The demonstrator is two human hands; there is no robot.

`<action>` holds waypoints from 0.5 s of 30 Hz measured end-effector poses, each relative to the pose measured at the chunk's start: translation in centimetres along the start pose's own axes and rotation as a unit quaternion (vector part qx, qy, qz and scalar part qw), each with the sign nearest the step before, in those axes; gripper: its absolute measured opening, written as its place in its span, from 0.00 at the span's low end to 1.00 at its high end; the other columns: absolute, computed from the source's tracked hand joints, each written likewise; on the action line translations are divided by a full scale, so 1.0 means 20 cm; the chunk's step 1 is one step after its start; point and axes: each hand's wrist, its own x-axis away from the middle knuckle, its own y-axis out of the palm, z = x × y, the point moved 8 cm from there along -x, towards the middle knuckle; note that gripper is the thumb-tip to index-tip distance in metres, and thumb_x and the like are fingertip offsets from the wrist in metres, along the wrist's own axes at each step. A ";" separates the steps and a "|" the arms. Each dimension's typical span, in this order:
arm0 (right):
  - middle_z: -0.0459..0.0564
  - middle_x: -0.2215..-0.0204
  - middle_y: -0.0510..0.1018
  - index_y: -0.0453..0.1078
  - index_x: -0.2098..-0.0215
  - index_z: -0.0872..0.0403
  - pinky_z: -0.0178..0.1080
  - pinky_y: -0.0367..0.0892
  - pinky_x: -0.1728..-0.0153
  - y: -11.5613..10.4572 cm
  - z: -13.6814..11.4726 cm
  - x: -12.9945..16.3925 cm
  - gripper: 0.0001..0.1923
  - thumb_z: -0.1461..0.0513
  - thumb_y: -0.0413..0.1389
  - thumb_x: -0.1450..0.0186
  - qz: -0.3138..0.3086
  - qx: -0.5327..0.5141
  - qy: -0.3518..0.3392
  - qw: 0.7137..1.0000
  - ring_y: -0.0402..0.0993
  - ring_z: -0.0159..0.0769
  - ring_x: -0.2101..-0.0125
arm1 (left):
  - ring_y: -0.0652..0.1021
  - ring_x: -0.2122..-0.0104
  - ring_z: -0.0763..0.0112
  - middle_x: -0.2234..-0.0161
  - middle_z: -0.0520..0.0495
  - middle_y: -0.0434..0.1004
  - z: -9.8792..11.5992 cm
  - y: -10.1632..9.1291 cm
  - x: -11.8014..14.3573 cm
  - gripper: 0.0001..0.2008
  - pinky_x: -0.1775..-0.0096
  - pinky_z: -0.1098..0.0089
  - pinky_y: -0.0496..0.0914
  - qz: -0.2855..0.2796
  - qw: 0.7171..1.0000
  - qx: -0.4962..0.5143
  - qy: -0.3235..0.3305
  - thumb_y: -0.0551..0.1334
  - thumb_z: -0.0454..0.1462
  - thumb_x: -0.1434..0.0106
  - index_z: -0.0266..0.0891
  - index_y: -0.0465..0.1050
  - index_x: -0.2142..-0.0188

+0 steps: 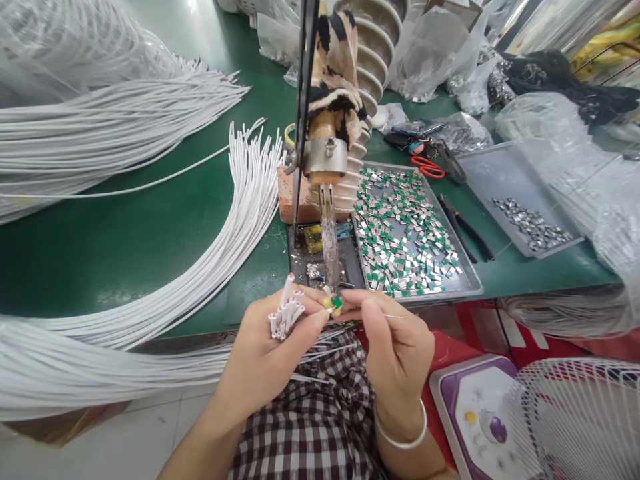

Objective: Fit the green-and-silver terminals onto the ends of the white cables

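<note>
My left hand point(273, 353) is closed around a bunch of white cables point(286, 317), their cut ends poking up above the fist. Its thumb and forefinger reach to a small green circuit board point(337, 302) under the tip of a soldering iron point(330, 247). From the right, my right hand point(397, 347) meets it in a pinch at the same board. A thin silvery solder wire point(397, 316) shows between the right fingers. Yellow coverings are on fingertips beside the board. Exactly where iron, wire and board touch is too small to tell.
A tray point(473, 288) of small green-and-metal connectors stands right of the iron, with pliers point(467, 230) and red-handled scissors point(427, 167) near it. Another tray point(475, 173) holds metal shells. Long white cable bundles point(200, 280) lie left. A brick point(293, 193) sits behind; a fan point(580, 413) stands lower right.
</note>
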 end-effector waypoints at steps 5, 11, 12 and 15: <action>0.48 0.62 0.85 0.75 0.54 0.52 0.37 0.83 0.61 -0.03 -0.02 0.04 0.13 0.71 0.52 0.29 0.058 -0.026 -0.061 0.996 0.85 0.34 0.62 | 0.80 0.66 0.75 0.66 0.55 0.82 0.00 -0.02 -0.01 0.09 0.62 0.77 0.73 0.020 1.000 0.014 -0.005 0.63 0.29 0.34 0.43 0.76 0.69; 0.48 0.60 0.85 0.78 0.55 0.52 0.39 0.82 0.56 -0.03 -0.13 0.03 0.13 0.72 0.58 0.33 0.066 0.057 -0.166 0.982 0.83 0.34 0.59 | 0.80 0.65 0.72 0.66 0.53 0.81 0.00 -0.02 -0.02 0.08 0.62 0.74 0.74 0.032 0.999 0.022 -0.008 0.65 0.30 0.36 0.43 0.75 0.71; 0.48 0.60 0.85 0.78 0.55 0.52 0.38 0.82 0.56 -0.03 -0.13 0.02 0.14 0.73 0.58 0.33 0.071 0.061 -0.169 0.981 0.83 0.34 0.60 | 0.80 0.66 0.72 0.66 0.53 0.81 0.00 -0.02 -0.02 0.08 0.63 0.74 0.74 0.031 0.999 0.024 -0.009 0.65 0.30 0.36 0.43 0.76 0.71; 0.48 0.59 0.85 0.79 0.53 0.51 0.38 0.82 0.56 -0.03 -0.14 0.02 0.15 0.73 0.58 0.33 0.072 0.063 -0.170 0.981 0.84 0.34 0.60 | 0.80 0.66 0.71 0.66 0.52 0.81 -0.01 -0.02 -0.02 0.08 0.63 0.73 0.75 0.037 0.999 0.032 -0.005 0.65 0.30 0.35 0.43 0.77 0.70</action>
